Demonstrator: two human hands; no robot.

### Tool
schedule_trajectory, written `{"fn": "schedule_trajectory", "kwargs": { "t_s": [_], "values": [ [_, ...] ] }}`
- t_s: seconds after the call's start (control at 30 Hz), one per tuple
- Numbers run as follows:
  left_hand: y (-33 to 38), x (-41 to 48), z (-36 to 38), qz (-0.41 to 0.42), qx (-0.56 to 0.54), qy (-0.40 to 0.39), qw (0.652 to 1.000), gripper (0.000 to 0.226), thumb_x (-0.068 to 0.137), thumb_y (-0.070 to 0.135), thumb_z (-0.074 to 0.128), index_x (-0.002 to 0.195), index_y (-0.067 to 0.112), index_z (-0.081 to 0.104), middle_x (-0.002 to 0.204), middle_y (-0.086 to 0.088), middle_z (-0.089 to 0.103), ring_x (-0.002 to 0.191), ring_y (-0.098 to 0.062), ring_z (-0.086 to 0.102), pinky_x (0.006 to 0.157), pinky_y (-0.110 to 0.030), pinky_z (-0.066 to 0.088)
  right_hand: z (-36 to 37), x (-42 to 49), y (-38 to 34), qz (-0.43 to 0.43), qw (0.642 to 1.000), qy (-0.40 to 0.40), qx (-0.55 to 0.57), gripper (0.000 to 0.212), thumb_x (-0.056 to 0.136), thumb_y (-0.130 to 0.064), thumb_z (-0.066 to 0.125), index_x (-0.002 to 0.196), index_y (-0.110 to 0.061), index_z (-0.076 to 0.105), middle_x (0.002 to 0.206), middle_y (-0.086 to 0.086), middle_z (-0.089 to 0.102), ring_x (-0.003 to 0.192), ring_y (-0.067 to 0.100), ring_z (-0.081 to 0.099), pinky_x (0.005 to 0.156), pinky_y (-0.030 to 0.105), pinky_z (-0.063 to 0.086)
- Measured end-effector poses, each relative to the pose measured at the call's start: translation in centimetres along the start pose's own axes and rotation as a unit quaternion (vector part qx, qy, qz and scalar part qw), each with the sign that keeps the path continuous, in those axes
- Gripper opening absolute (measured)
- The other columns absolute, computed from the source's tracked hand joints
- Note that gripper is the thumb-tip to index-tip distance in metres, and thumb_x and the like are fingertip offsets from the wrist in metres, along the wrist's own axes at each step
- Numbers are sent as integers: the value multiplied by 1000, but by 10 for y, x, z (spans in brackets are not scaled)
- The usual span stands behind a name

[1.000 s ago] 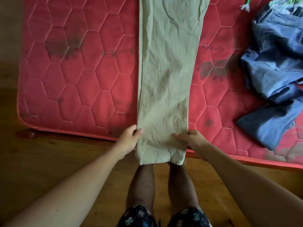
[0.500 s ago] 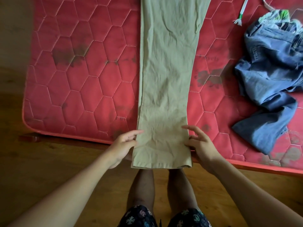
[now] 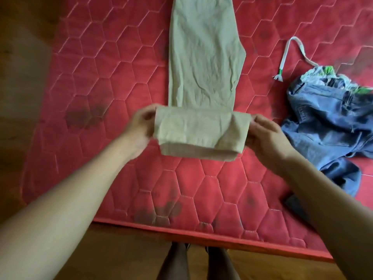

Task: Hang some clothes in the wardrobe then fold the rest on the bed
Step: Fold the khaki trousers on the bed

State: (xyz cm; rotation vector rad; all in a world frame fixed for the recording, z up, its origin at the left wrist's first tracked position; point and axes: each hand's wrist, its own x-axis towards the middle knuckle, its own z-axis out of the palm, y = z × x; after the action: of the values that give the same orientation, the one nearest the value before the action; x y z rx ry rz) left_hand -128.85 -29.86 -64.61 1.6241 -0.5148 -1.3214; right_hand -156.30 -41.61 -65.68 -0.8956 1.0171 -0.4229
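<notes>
Khaki trousers [image 3: 203, 63] lie lengthwise on red bed [image 3: 96, 81], near end folded up. Left hand [image 3: 139, 126] pinches fold's left edge, right hand [image 3: 266, 136] pinches right edge. Denim jeans [image 3: 331, 122] crumpled at right.

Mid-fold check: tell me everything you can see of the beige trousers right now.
The beige trousers look like thin, creased woven cloth. They lie flat lengthwise on the red quilted mattress as one narrow strip that runs out of the top of the frame. The near end is turned back over the strip in a loose fold that seems slightly raised. The left hand grips the fold's left edge and the right hand its right edge. The blue jeans lie apart from them.
</notes>
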Motion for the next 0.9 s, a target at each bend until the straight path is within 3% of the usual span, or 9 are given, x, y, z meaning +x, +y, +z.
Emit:
{"fn": "schedule_trajectory", "kwargs": {
  "t_s": [0.1, 0.2, 0.27, 0.33, 0.43, 0.57, 0.73, 0.8, 0.9],
  "values": [
    [-12, 60, 1, -87, -72, -65, 991, 36, 98, 29, 57, 130, 13, 62, 130, -8, 67, 122, -20, 63, 105, -38, 49, -2, 58, -2, 105, 994, -9, 13, 65, 81, -69, 55, 114, -14, 66, 100, 8, 71, 95, 27, 66, 87, 41, 50],
    [-83, 65, -1, -267, -36, -84, 959, 44, 97, 26, 60, 137, 9, 57, 130, -10, 67, 126, -25, 60, 115, -50, 38, 0, 70, 60, 221, 970, -4, -98, 44, 90, -37, 70, 119, -4, 69, 115, 15, 73, 109, 32, 68, 95, 47, 55],
    [-124, 51, -1, -270, 10, -43, 962, 38, 95, 9, 61, 132, 1, 58, 123, -12, 70, 121, -27, 63, 115, -50, 39, -4, 63, 101, 220, 956, 21, -195, 27, 86, -16, 79, 98, 3, 66, 102, 20, 72, 98, 36, 69, 86, 46, 58],
    [-143, 39, 2, -239, 66, -22, 969, 30, 96, 7, 63, 126, 5, 63, 117, -9, 73, 114, -24, 67, 110, -48, 45, -5, 55, 118, 202, 950, 40, -233, 26, 85, -15, 81, 81, -8, 55, 84, 8, 63, 79, 22, 62, 72, 39, 53],
    [-152, 23, 8, -209, 122, 4, 970, 21, 94, 9, 68, 114, 16, 66, 110, -3, 74, 104, -20, 70, 101, -45, 53, -6, 41, 129, 195, 953, 44, -229, 19, 88, -10, 77, 82, -12, 59, 81, 1, 63, 77, 17, 61, 67, 33, 54],
    [-162, -11, 18, -237, 142, 27, 961, 26, 89, 12, 75, 113, 17, 66, 104, 2, 73, 99, -17, 70, 96, -42, 55, -15, 11, 145, 243, 946, 6, -213, 10, 89, 1, 71, 90, -9, 66, 90, 7, 70, 86, 24, 67, 87, 49, 58],
    [-201, -82, 16, -419, 164, -49, 892, 71, 71, 33, 90, 129, 14, 54, 121, 0, 68, 113, -20, 64, 104, -47, 49, -21, -56, 174, 374, 884, -71, -273, 16, 90, 4, 67, 85, -10, 59, 77, 2, 60, 65, 11, 54, 57, 22, 48],
    [-207, -94, 13, -435, 131, -79, 887, 91, 62, 47, 93, 136, 14, 50, 131, 4, 64, 122, -16, 58, 110, -48, 42, -22, -68, 180, 385, 885, -71, -251, 8, 90, -4, 70, 86, -8, 64, 73, 2, 63, 62, 11, 57, 54, 20, 47],
    [-196, -83, 20, -380, 43, -46, 923, 65, 85, 44, 75, 138, 15, 52, 135, 6, 63, 126, -14, 55, 114, -47, 37, -21, -57, 179, 341, 919, -20, -198, 12, 92, -14, 71, 94, -2, 70, 85, 12, 76, 77, 19, 72, 74, 40, 62]
  ]
}}
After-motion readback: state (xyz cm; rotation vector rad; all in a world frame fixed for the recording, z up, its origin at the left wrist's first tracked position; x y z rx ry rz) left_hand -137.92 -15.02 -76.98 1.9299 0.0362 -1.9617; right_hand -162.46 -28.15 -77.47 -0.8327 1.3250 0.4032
